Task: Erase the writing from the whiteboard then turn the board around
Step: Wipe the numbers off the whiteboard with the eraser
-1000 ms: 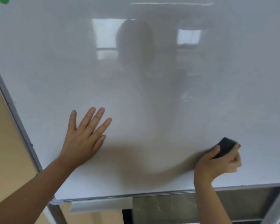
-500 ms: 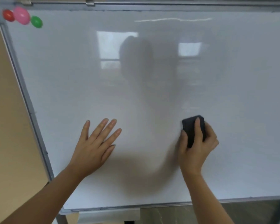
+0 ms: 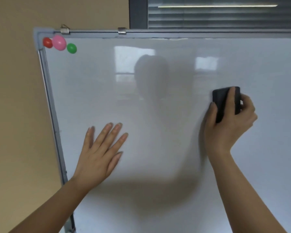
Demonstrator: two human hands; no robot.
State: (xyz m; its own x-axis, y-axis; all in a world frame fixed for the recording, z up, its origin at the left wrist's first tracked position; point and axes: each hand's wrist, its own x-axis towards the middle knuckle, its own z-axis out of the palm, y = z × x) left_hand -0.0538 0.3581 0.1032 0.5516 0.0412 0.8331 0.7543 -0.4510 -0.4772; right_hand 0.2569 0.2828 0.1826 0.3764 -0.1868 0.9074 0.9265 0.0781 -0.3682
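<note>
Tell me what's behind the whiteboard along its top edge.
Behind the whiteboard, above its top frame, a tan wall shows on the left and a dark window frame with closed blinds on the right. Everything lower is covered by the board.

You face a tan wall (image 3: 15, 98); upper right, a dark-framed window (image 3: 138, 12) with closed horizontal blinds (image 3: 225, 15).

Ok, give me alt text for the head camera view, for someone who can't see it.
A right hand holds a black eraser against a whiteboard with no writing visible, while the left hand presses flat on it. Red, pink and green magnets sit top left.
</note>
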